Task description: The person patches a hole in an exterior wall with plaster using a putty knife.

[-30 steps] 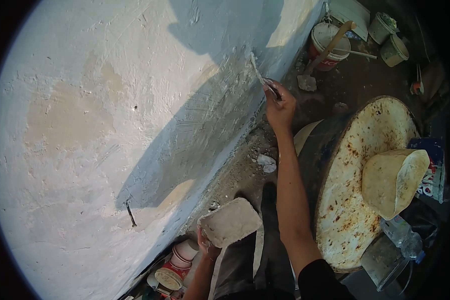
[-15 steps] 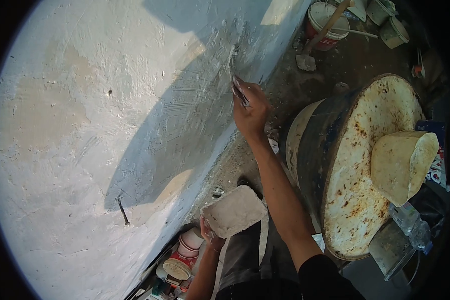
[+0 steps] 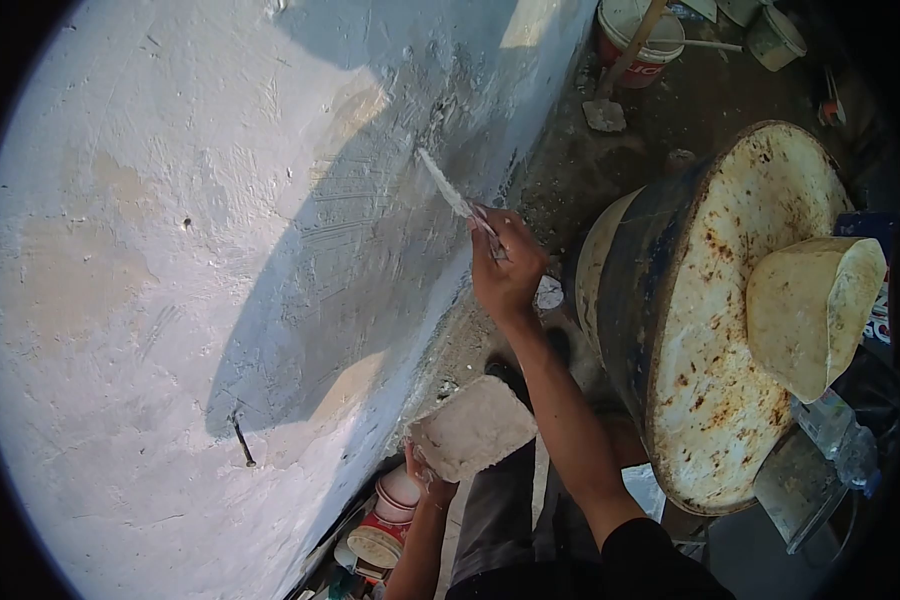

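My right hand (image 3: 510,262) is closed around the handle of a trowel (image 3: 444,184), its narrow blade coated in pale plaster. The blade's tip overlaps the rough, shadowed patch of the plastered wall (image 3: 370,215). Low in front of my body, my left hand (image 3: 430,475) grips the side of a shallow rectangular tub (image 3: 415,447). Wet greyish plaster (image 3: 475,425) fills much of it. The fingers under the tub are partly hidden.
A blue drum (image 3: 635,260) with a rusty white top stands to my right, a cut plastic container (image 3: 795,315) on it. A bucket (image 3: 640,65) and a wooden-handled shovel (image 3: 605,114) are at the back. A nail (image 3: 242,440) sticks out of the wall.
My right hand has pulled back from the wall toward me, and the trowel blade now shows more fully. The tub in my left hand stays nearly where it was. The view has shifted slightly.
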